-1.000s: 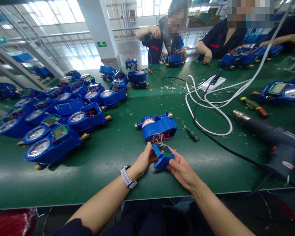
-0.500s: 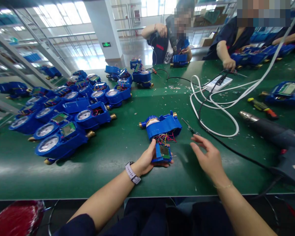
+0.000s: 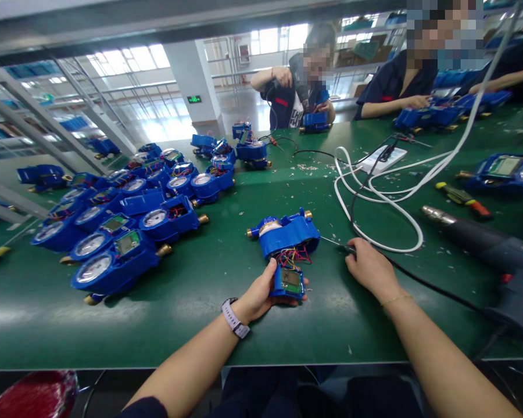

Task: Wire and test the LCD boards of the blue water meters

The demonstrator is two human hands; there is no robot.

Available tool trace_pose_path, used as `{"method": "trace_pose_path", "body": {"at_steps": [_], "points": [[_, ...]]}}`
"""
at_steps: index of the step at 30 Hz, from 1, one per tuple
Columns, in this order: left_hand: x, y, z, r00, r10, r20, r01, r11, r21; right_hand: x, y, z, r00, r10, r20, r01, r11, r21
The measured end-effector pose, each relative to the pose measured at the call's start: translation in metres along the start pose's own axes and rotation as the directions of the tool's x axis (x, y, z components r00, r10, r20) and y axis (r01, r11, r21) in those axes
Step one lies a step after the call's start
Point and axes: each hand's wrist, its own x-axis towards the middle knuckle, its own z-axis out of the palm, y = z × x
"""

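Observation:
A blue water meter (image 3: 287,235) with brass ends lies tipped over on the green table, its open side towards me. Red, yellow and dark wires (image 3: 293,255) run from it to a small blue housing with a display circuit board (image 3: 291,280). My left hand (image 3: 264,290) holds this housing, thumb at its left edge and fingers beneath. To the right, my right hand (image 3: 370,270) is closed round the dark handle of a thin-shafted screwdriver (image 3: 335,242); its shaft points left towards the meter. The fingers partly hide the handle.
Several blue water meters (image 3: 113,258) crowd the left. On the right lie a heat gun (image 3: 475,244), a yellow-and-red-handled tool (image 3: 464,200), another meter (image 3: 505,171) and looped white cable (image 3: 414,238) by a power strip (image 3: 383,159). Co-workers (image 3: 287,96) work across the table.
My right hand has moved down onto the screwdriver and closed on its handle. My left hand still holds the display housing. The camera view has tilted up slightly.

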Motion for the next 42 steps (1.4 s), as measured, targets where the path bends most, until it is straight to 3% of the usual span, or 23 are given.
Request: {"method": "trace_pose_path", "body": {"at_steps": [3, 6, 12, 14, 16, 19, 23, 29, 38, 42], "points": [[0.0, 0.002, -0.002, 1.0, -0.015, 0.01, 0.015, 1.0, 0.0, -0.006, -0.002, -0.008, 0.993, 0.105, 0.061, -0.113, 0.984, 0.141], [0.0, 0.006, -0.005, 0.998, -0.035, 0.052, 0.036, 0.999, -0.024, -0.028, -0.007, -0.015, 0.979, 0.131, 0.159, -0.182, 0.913, 0.366], [0.009, 0.008, -0.003, 0.997, -0.011, 0.08, 0.018, 0.996, -0.086, -0.088, -0.022, -0.029, 0.957, 0.107, 0.268, -0.269, 0.667, 0.695], [0.015, 0.003, 0.004, 0.999, 0.033, 0.04, -0.029, 0.994, -0.101, -0.103, -0.024, -0.03, 0.951, 0.118, 0.287, -0.302, 0.557, 0.774], [0.021, -0.004, 0.012, 0.997, 0.077, -0.027, -0.079, 0.991, -0.105, -0.116, -0.023, -0.027, 0.953, 0.141, 0.27, -0.304, 0.502, 0.81], [0.027, -0.013, 0.024, 0.987, 0.122, -0.107, -0.133, 0.986, -0.1, -0.131, -0.015, -0.011, 0.974, 0.173, 0.143, -0.215, 0.534, 0.818], [0.026, -0.015, 0.029, 0.979, 0.146, -0.141, -0.158, 0.985, -0.074, -0.147, -0.002, 0.018, 0.985, 0.171, -0.03, -0.092, 0.66, 0.745], [0.02, -0.01, 0.03, 0.975, 0.142, -0.172, -0.153, 0.987, -0.051, -0.148, 0.004, 0.035, 0.966, -0.059, -0.252, 0.178, 0.858, 0.482], [0.01, -0.004, 0.034, 0.978, 0.089, -0.189, -0.097, 0.995, -0.029, -0.147, -0.014, 0.023, 0.941, -0.223, -0.254, 0.308, 0.875, 0.374], [0.004, -0.002, 0.024, 0.992, 0.068, -0.109, -0.07, 0.997, -0.013, -0.149, -0.016, 0.023, 0.942, -0.233, -0.241, 0.31, 0.878, 0.365]]}}
